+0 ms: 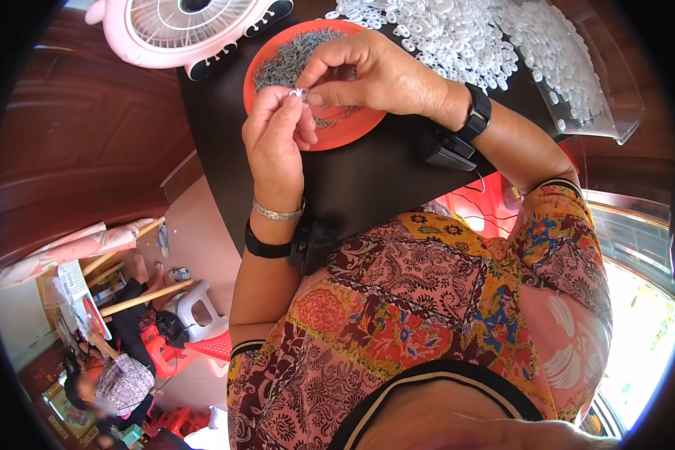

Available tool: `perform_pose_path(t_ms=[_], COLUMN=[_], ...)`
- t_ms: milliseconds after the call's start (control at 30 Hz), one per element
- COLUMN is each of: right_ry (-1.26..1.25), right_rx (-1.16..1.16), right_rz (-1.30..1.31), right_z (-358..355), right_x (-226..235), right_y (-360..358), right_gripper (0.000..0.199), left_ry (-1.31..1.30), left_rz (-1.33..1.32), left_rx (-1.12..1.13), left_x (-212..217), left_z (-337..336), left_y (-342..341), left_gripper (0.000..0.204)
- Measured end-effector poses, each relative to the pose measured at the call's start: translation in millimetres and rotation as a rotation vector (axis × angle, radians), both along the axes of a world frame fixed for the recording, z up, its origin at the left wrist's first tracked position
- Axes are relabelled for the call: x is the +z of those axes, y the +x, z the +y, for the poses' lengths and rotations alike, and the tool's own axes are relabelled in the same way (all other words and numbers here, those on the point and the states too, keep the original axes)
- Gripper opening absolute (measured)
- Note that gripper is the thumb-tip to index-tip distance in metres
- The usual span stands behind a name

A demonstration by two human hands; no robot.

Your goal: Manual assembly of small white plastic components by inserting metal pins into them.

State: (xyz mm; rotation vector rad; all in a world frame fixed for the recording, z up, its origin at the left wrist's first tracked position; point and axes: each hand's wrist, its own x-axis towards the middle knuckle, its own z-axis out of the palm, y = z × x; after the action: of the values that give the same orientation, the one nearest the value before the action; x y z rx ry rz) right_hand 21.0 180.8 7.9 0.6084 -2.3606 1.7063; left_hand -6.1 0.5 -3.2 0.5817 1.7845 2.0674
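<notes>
Both hands meet above the near edge of an orange plate (352,127), pinching one small white plastic piece (298,92) between them. The left hand (277,139) rises from six o'clock, its fingers curled shut so that the thumb and forefinger tips grip the piece from below. The right hand (375,75) comes in from three o'clock, fingers bent and closed, its thumb and forefinger tips touching the same piece from the right. Whether either hand also has hold of a grey part is too small to tell.

The plate lies on a dark table (367,180) and carries a heap of small grey parts (292,60), mostly at its ten o'clock side. At one o'clock from the plate a wide spread of white plastic pieces (442,37) covers the table, running on into a clear plastic tray (615,112) at two o'clock. At eleven o'clock a pink desk fan (180,30) stands just beside the plate.

Each wrist wears a black band with a small black device: one on the left wrist (266,247), one on the right wrist (474,112). A silver bracelet (276,214) sits just above the left band.

Far down at eight o'clock, another person (124,382) sits on the floor near a white stool (195,304) and red plastic stools (210,349).
</notes>
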Motion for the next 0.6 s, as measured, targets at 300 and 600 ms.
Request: perform_pose_path(t_ms=[300, 600], right_ry=[0.159, 0.893], right_rx=[-0.084, -0.163], right_rz=[0.147, 0.388], right_z=[-4, -3], right_x=[1, -19], right_y=[1, -3], right_gripper=[0.010, 0.015], left_ry=[0.060, 0.111], left_rz=[0.003, -0.038], left_rx=[0.030, 0.069], left_x=[2, 2], left_z=[0, -4], left_y=[0, -4], left_gripper=[0.014, 0.014])
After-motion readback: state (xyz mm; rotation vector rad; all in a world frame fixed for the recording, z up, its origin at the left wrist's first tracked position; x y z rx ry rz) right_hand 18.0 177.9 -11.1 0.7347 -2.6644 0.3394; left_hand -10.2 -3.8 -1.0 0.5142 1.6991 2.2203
